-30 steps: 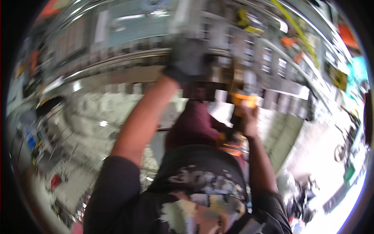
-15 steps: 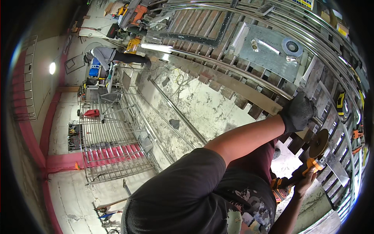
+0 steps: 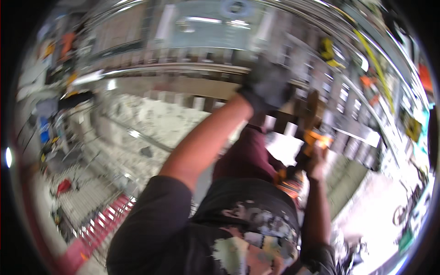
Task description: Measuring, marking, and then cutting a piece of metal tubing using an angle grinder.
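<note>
- Yellow and black grinder (image 3: 317, 137): right of centre, your right hand (image 3: 316, 164) has its grip clamped on it.
- Your gloved left hand (image 3: 269, 86), upper middle: grip too blurry to tell.
- You seem to be getting ready; moving next calls for care near the disc (image 3: 312, 108).

- Left hand (image 3: 268, 85): dark grey to black glove (image 3: 260, 93).
- Grinder (image 3: 317, 137): yellow-orange head, black body, orange-and-black base.
- Disc (image 3: 313, 110) on grinder: brown.
- Trousers (image 3: 243, 153): plain maroon.
- Shirt (image 3: 247, 208): black, with ragged pale green, tan and grey patches.
- Surface (image 3: 280, 34): grey-brown, striped by its slats.
- Strip (image 3: 192, 88), near edge of surface: dull tan.
- Plate (image 3: 211, 36), toward far edge: blue-grey.
- Floor (image 3: 162, 114), beside near edge: off-white, dark-speckled.
</note>
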A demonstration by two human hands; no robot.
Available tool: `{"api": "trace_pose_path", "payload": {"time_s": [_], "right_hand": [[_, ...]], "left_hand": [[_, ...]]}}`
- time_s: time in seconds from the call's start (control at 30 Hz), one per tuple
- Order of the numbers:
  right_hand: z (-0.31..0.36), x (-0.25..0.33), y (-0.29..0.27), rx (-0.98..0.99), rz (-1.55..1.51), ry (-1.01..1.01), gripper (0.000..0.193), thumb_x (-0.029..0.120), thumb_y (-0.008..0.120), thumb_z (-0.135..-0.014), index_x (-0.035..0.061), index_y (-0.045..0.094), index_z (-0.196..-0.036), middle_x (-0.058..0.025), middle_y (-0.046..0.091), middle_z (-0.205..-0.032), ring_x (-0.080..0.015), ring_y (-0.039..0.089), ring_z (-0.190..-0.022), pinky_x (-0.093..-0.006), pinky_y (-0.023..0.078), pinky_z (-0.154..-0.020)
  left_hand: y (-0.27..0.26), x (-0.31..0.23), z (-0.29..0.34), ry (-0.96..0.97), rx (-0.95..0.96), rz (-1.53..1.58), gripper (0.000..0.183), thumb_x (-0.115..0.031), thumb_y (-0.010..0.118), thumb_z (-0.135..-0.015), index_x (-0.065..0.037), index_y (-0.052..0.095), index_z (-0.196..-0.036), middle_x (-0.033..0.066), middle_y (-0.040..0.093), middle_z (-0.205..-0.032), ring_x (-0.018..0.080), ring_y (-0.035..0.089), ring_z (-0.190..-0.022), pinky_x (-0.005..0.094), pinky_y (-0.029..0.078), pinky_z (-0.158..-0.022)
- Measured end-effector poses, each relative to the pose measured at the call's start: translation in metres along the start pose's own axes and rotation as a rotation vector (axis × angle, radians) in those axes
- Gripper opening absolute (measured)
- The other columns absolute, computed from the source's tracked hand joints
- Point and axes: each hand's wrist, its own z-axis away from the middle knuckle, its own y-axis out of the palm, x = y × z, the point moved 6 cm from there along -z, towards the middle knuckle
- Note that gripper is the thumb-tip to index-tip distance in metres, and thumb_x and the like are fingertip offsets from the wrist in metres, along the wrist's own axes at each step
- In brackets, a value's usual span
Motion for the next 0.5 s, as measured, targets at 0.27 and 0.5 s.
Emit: {"api": "trace_pose_path", "payload": {"time_s": [0.27,0.5], "right_hand": [[0.005,0.060,0.027,0.131,-0.041,0.065,0.060,0.053,0.065,-0.102,-0.0019,0.068,-0.126,-0.0014,0.070,-0.098,-0.0104,0.060,-0.086,-0.0293,0.048,-0.076],[0.001,0.069,0.030,0.171,0.006,0.004,0.065,0.060,0.060,-0.102,-0.0035,0.061,-0.115,-0.0088,0.065,-0.071,-0.0170,0.064,-0.055,-0.0294,0.050,-0.049]], "left_hand": [[-0.010,-0.010,-0.007,0.091,-0.075,0.042,0.020,-0.032,0.074,-0.080,-0.015,0.071,-0.089,0.0112,0.071,-0.079,0.0356,0.070,-0.077,0.0483,0.050,-0.077],[-0.013,-0.016,-0.006,0.113,-0.158,0.012,0.018,-0.032,0.073,-0.083,-0.014,0.071,-0.085,0.0133,0.071,-0.079,0.0369,0.070,-0.078,0.0486,0.051,-0.079]]}}
